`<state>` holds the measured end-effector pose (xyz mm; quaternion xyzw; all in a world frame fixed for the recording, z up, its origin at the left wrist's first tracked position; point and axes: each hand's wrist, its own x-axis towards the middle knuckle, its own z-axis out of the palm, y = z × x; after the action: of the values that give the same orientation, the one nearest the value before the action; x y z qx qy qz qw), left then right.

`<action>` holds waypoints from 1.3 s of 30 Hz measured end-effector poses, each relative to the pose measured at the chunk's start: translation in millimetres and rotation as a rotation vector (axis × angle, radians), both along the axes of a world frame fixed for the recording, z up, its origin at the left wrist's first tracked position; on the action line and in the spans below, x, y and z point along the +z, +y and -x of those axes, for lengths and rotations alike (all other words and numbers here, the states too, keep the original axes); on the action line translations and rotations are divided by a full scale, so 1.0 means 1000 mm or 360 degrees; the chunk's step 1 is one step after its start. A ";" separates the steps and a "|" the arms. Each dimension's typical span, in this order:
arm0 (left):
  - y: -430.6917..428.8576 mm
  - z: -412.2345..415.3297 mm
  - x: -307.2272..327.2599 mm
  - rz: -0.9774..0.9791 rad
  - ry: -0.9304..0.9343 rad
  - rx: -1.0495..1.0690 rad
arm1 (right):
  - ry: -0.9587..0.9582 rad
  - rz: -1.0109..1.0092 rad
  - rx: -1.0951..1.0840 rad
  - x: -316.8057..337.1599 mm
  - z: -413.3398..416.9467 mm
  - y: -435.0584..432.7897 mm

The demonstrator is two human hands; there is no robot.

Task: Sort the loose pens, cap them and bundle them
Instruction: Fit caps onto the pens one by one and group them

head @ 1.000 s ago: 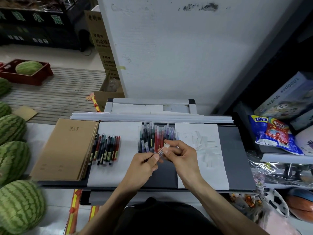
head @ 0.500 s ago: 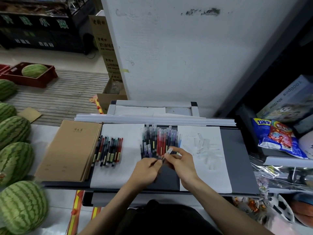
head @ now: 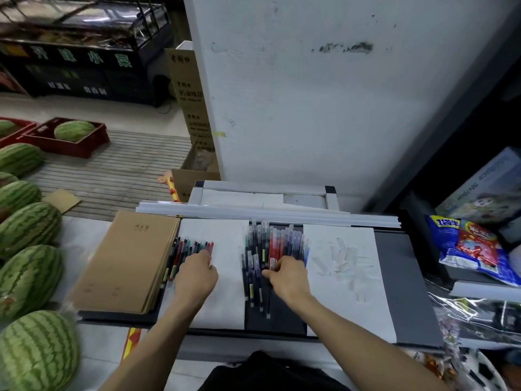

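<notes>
Okay, both hands are down on the dark surface (head: pixel 403 277), each at its own group of pens. The left hand (head: pixel 197 275) sits back-up over the right end of the row of pens (head: pixel 189 249), which lies side by side on the left sheet (head: pixel 228 294) of white paper, just beside the stack of brown notebooks (head: pixel 127 261). Its fingers are bent down onto the last pens of that row, and I cannot tell whether they grip one or only touch.

Over to the right hand (head: pixel 290 277): it reaches into the near edge of the big pile of pens (head: pixel 270 241), a crowd of red, purple, blue and dark barrels lying on the bare strip between the two papers. The thumb sticks out to the left and the fingertips dip in among the barrels; whether they pinch a pen is hidden by the hand itself.

On the right sheet (head: pixel 366 311) lies a scatter of pale clear caps (head: pixel 346 258), well apart from the left row. Watermelons (head: pixel 28 230) line the left side, and a bright snack bag (head: pixel 473 249) rests on the shelf at right.
</notes>
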<state>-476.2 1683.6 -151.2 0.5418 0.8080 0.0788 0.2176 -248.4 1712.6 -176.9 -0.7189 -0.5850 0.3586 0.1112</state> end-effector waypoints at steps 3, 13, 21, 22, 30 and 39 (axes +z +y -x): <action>0.005 0.002 -0.003 0.0072 0.0067 -0.0018 | -0.0119 0.0005 0.0052 0.001 0.004 0.003; 0.015 0.003 -0.013 0.0199 0.0234 -0.0084 | -0.0100 0.0001 0.0076 -0.005 0.007 0.000; 0.016 0.004 -0.010 0.0263 0.0235 -0.0137 | -0.0114 -0.0096 0.0059 -0.002 -0.013 -0.006; 0.015 0.003 -0.009 0.0255 0.0219 -0.0132 | -0.0220 -0.0130 0.0094 0.001 -0.023 -0.006; -0.002 -0.009 0.009 0.0083 0.0013 -0.0157 | -0.0909 -0.0302 0.0187 0.004 -0.140 -0.012; -0.023 -0.039 0.012 0.0040 -0.0179 -0.0282 | -0.1111 -0.0379 0.0562 -0.006 -0.166 -0.016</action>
<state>-437.3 1661.1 -139.1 0.6032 0.7443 0.0794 0.2755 -82.7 1697.0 -183.4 -0.6681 -0.7394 0.0366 -0.0748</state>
